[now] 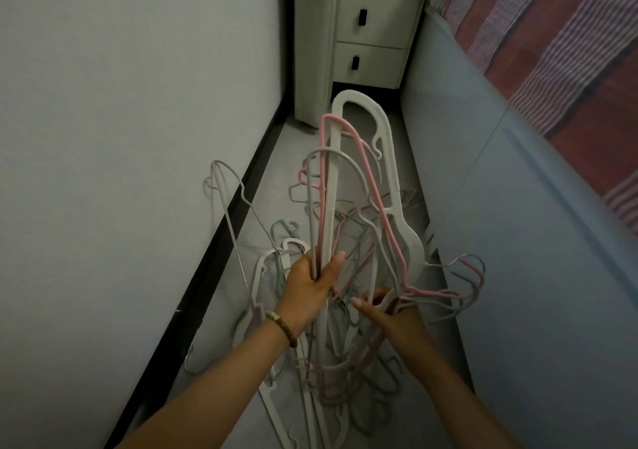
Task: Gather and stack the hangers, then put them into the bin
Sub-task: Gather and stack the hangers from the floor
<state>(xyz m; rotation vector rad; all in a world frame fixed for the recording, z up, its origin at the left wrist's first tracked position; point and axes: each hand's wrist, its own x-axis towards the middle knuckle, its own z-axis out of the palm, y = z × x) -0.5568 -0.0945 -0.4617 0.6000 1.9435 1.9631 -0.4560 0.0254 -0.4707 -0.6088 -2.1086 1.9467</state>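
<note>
Firmly, left hand (312, 286) grips the hangers (334, 179) — right hand (383, 310) apparently curls round their necks.

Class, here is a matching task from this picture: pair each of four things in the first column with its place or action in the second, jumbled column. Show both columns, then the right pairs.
Column A
1. left hand
2. chest of drawers
3. striped bedcover
4. thin grey hanger

Column B
a. lies at the upper right
b. leans against the wall on the left
c. grips the hanger bundle
d. stands at the far end of the narrow floor

Pairs: 1-c, 2-d, 3-a, 4-b
</note>
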